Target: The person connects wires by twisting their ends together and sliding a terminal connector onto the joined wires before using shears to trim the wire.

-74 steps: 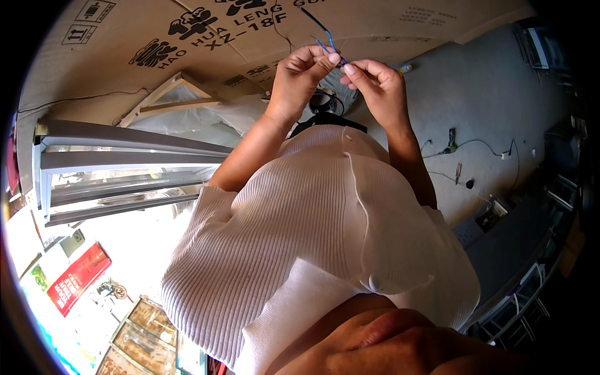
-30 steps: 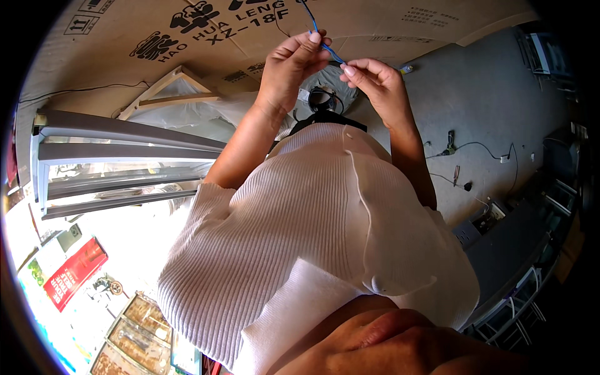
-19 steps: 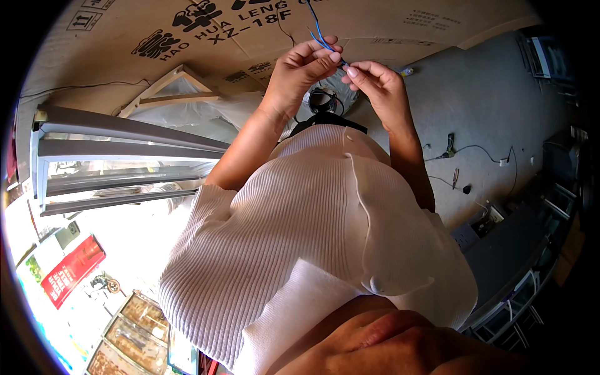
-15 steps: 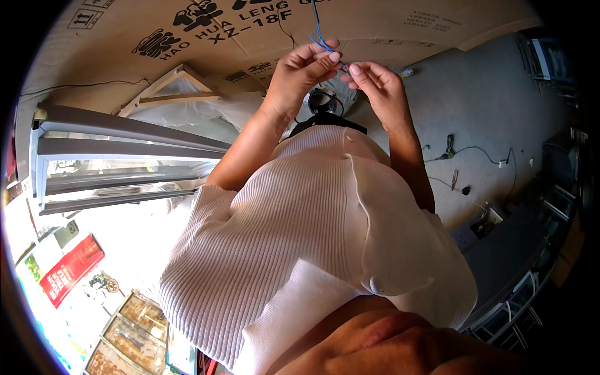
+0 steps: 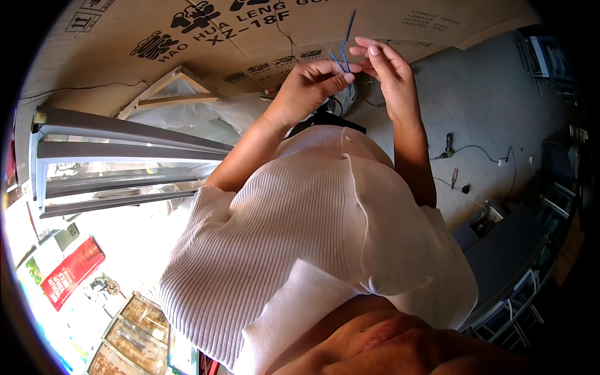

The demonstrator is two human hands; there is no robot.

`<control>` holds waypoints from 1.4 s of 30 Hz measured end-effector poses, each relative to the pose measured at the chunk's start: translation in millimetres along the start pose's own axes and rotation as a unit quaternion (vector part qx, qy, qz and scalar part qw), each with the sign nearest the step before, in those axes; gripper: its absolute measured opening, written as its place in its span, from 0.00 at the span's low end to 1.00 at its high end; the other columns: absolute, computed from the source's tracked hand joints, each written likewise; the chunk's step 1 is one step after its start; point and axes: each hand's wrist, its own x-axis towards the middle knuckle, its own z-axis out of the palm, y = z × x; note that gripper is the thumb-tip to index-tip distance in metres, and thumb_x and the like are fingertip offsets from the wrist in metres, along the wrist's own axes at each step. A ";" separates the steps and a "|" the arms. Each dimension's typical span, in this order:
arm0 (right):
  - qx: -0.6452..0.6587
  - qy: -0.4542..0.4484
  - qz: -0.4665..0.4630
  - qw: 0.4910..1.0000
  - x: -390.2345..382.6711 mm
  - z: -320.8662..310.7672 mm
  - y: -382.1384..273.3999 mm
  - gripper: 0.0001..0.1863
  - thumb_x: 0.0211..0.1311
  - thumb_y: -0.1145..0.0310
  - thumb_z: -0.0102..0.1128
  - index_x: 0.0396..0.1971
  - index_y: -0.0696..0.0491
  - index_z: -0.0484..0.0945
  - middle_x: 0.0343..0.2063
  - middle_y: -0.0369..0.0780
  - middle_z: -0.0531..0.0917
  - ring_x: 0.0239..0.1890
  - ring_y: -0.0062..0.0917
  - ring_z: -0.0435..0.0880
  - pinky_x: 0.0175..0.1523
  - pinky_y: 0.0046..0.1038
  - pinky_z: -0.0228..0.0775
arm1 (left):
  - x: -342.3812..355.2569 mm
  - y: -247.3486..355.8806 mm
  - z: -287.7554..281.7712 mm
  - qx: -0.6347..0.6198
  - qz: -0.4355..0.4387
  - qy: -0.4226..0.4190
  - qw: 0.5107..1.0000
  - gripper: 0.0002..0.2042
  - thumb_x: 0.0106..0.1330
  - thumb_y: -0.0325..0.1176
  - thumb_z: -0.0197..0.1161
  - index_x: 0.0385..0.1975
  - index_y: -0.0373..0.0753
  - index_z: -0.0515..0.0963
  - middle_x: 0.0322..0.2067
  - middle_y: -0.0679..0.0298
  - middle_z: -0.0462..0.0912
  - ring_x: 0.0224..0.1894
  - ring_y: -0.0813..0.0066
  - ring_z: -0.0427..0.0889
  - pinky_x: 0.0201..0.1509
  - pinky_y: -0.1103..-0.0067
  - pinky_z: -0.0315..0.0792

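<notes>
My left hand (image 5: pixel 315 86) pinches thin blue wires (image 5: pixel 344 55) between thumb and forefinger, in front of my chest. One short blue end sticks up to the left. The other runs upward into a dark, sleeve-like length (image 5: pixel 351 24). Just right of the wires is my right hand (image 5: pixel 392 70), its fingers loosely apart and nothing visible between them. Whether its lower fingertips touch the wires, I cannot tell.
A large printed cardboard sheet (image 5: pixel 350 28) spans the far side. Grey metal frame bars (image 5: pixel 125 131) stand at the left, beside a wooden frame (image 5: pixel 178 99) with clear plastic. On the grey floor (image 5: pixel 475 106) lie a dark-and-green tool (image 5: pixel 447 147) and a black cable (image 5: pixel 478 149).
Both hands have moved slightly right and the wires have swung with them. My right hand has come off the wires, its fingers now raised and apart.
</notes>
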 end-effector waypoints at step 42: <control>0.137 0.024 0.021 0.990 3.3 4.7 5.2 0.11 0.64 0.68 0.58 0.42 0.58 0.79 0.36 0.37 0.82 0.37 0.19 0.81 0.48 0.22 0.74 | 8.5 9.2 -6.6 -0.197 -0.132 0.030 0.971 0.08 0.65 0.31 0.60 0.42 0.40 0.78 0.38 0.70 0.82 0.39 0.83 0.78 0.44 0.83 0.76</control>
